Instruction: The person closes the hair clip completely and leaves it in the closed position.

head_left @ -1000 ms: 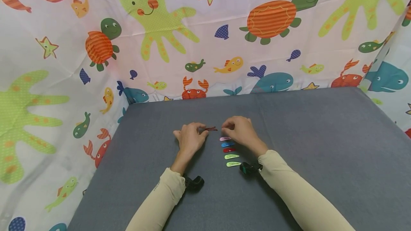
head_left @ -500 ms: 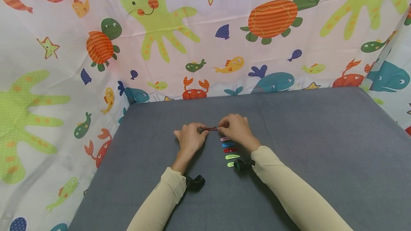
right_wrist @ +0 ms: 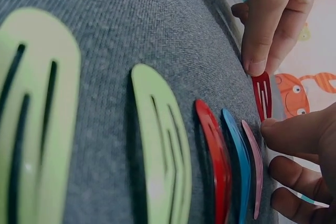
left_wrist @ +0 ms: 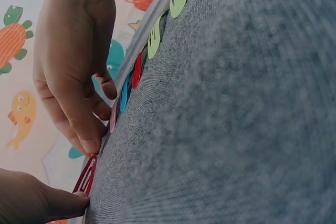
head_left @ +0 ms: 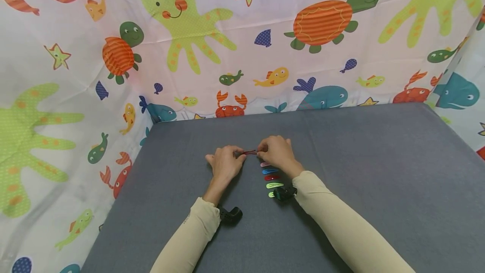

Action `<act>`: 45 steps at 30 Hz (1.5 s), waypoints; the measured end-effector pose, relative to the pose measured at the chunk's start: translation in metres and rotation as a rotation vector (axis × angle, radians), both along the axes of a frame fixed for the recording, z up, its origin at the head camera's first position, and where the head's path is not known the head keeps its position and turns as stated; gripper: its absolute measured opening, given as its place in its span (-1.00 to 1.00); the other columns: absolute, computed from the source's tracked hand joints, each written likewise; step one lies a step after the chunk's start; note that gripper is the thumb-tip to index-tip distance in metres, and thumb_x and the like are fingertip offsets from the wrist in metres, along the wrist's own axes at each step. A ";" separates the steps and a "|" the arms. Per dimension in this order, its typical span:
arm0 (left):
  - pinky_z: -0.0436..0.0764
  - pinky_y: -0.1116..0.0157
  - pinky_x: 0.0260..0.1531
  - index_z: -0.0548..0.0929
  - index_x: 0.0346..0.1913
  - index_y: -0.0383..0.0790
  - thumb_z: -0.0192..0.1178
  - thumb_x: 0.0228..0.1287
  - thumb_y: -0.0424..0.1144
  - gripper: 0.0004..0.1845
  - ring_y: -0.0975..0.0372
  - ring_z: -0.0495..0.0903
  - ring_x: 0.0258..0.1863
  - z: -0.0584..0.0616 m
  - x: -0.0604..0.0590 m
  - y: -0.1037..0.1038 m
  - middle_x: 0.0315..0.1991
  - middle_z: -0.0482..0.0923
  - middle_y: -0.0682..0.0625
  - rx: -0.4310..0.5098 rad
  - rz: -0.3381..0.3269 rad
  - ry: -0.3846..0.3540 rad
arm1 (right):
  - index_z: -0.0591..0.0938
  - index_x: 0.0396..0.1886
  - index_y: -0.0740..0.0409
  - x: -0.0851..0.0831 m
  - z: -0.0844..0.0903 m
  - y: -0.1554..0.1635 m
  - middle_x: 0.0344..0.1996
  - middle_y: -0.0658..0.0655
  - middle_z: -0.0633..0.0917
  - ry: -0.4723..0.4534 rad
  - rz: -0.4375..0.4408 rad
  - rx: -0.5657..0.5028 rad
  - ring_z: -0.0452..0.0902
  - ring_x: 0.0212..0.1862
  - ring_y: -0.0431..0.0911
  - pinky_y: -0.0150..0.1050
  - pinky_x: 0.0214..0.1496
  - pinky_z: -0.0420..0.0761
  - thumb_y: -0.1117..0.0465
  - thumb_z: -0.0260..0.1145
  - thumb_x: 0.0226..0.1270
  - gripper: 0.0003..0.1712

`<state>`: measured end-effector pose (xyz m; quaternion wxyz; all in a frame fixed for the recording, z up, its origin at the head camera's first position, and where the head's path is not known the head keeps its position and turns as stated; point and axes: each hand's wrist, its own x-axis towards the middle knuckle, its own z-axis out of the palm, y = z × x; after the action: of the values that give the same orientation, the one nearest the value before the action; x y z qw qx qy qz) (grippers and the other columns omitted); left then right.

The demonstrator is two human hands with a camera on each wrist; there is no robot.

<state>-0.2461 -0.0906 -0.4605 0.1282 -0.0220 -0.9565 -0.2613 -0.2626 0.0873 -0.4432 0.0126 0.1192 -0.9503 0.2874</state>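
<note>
A dark red hair clip lies on the grey table between my two hands. My left hand has curled fingers on its left end, and in the right wrist view a left fingertip presses on the dark red clip. My right hand has curled fingertips on the right end, as the left wrist view shows at the clip. Just nearer me, a row of clips lies flat: pink, blue, red and two light green.
A cloth with sea animals hangs behind and on both sides of the table. Black wrist cameras sit at both cuffs, and the right one covers part of the nearest green clip. Bare grey cloth spreads to the right.
My right hand has moved left from the pink clip to the free end of the dark red clip. The left hand has stayed where it was, still on the clip.
</note>
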 end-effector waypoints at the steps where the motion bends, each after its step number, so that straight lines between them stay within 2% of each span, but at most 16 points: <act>1: 0.17 -0.12 -0.12 0.87 -0.20 -0.04 0.47 0.20 -0.13 -0.86 0.03 0.56 -0.31 0.000 0.000 0.000 -0.35 0.78 -0.02 0.001 0.000 0.000 | 0.83 -0.27 0.01 0.000 0.000 0.000 -0.31 0.02 0.82 0.000 0.000 0.006 0.63 -0.07 0.05 0.18 0.15 0.32 0.14 0.49 0.27 -0.91; 8: 0.16 -0.11 -0.14 0.87 -0.23 -0.05 0.48 0.19 -0.12 -0.86 0.01 0.57 -0.30 -0.003 0.000 0.000 -0.34 0.79 -0.02 0.004 -0.003 0.017 | 0.84 -0.28 -0.01 0.001 0.001 -0.003 -0.30 0.00 0.82 -0.013 0.000 0.040 0.59 -0.03 0.07 0.13 0.10 0.31 0.12 0.49 0.27 -0.91; 20: 0.17 -0.10 -0.18 0.87 -0.28 -0.01 0.48 0.18 -0.13 -0.92 0.01 0.59 -0.31 -0.005 0.000 0.001 -0.33 0.80 0.01 -0.006 -0.002 0.037 | 0.85 -0.32 -0.01 0.003 0.000 -0.004 -0.33 -0.01 0.83 0.022 0.016 0.048 0.57 -0.05 0.07 0.10 0.06 0.33 0.14 0.48 0.27 -0.93; 34: 0.18 -0.09 -0.20 0.88 -0.31 0.02 0.48 0.19 -0.13 -0.95 0.00 0.60 -0.28 -0.006 0.001 0.002 -0.27 0.82 0.03 -0.021 -0.010 0.059 | 0.82 -0.38 -0.04 0.004 -0.005 -0.003 -0.37 -0.02 0.81 0.040 0.006 0.048 0.59 -0.15 0.02 0.02 -0.02 0.35 0.12 0.48 0.28 -0.93; 38: 0.18 -0.09 -0.20 0.88 -0.31 0.02 0.48 0.19 -0.12 -0.94 0.03 0.57 -0.31 -0.005 0.002 0.002 -0.31 0.80 0.02 -0.021 -0.017 0.072 | 0.81 -0.35 -0.02 0.005 -0.004 -0.001 -0.37 -0.02 0.81 0.042 0.013 0.033 0.62 -0.18 0.01 0.02 -0.04 0.35 0.13 0.47 0.30 -0.93; 45: 0.15 -0.08 -0.19 0.88 -0.29 0.02 0.46 0.22 -0.12 -0.93 0.09 0.49 -0.36 -0.005 0.001 0.003 -0.39 0.76 0.02 -0.006 -0.030 0.075 | 0.83 -0.20 0.00 0.005 -0.003 0.001 -0.27 0.00 0.84 0.034 0.031 0.022 0.67 -0.09 0.02 0.05 0.02 0.36 0.11 0.43 0.35 -0.86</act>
<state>-0.2448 -0.0878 -0.4650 0.1600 -0.0465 -0.9513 -0.2593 -0.2577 0.0884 -0.4460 0.0232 0.1391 -0.9511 0.2749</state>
